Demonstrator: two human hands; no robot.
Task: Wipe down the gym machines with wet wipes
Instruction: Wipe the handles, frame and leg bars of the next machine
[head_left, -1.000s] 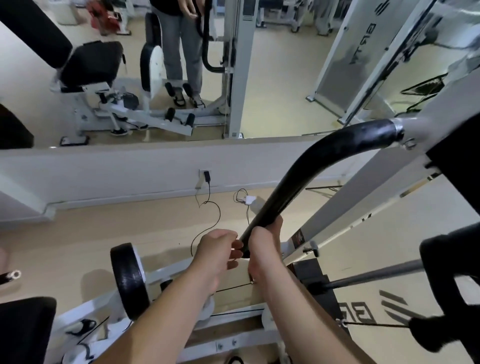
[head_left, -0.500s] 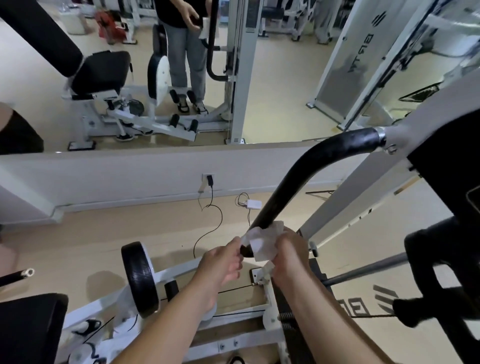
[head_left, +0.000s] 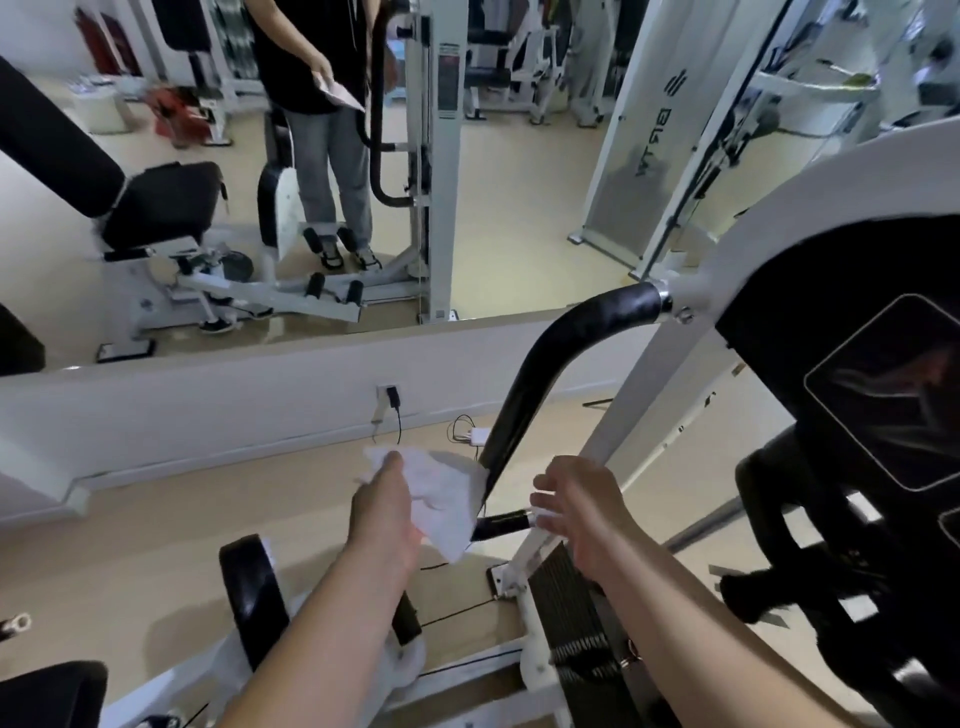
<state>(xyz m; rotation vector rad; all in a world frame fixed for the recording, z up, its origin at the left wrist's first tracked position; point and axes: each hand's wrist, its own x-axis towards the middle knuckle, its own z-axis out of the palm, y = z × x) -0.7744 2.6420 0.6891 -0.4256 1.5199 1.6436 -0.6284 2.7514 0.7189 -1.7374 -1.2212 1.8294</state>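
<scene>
Your left hand (head_left: 387, 512) pinches the wet wipe (head_left: 441, 499), which hangs with its edge against the black handle bar (head_left: 540, 384). Your right hand (head_left: 576, 499) holds nothing, fingers spread, just beside the bar's lower end.

The wet wipe (head_left: 441, 499) is plain white, its folds shadowed pale grey. The curved handlebar (head_left: 561, 353) is matt black, ending in a silver ring at the white machine frame (head_left: 831, 192). The panel (head_left: 831, 322) is glossy black with a thin pale outline. The weight stack (head_left: 566, 613) is dark and finely striped. The roller pad (head_left: 249, 592) is black. The floor (head_left: 156, 530) is plain beige and the wall (head_left: 208, 410) off-white. A black cable (head_left: 399, 421) hangs near a white charger (head_left: 479, 435). In the mirror (head_left: 519, 208) a person (head_left: 311, 78) wears a black top and grey trousers, and a blurred red thing (head_left: 176, 117), perhaps a bag, shows behind.
</scene>
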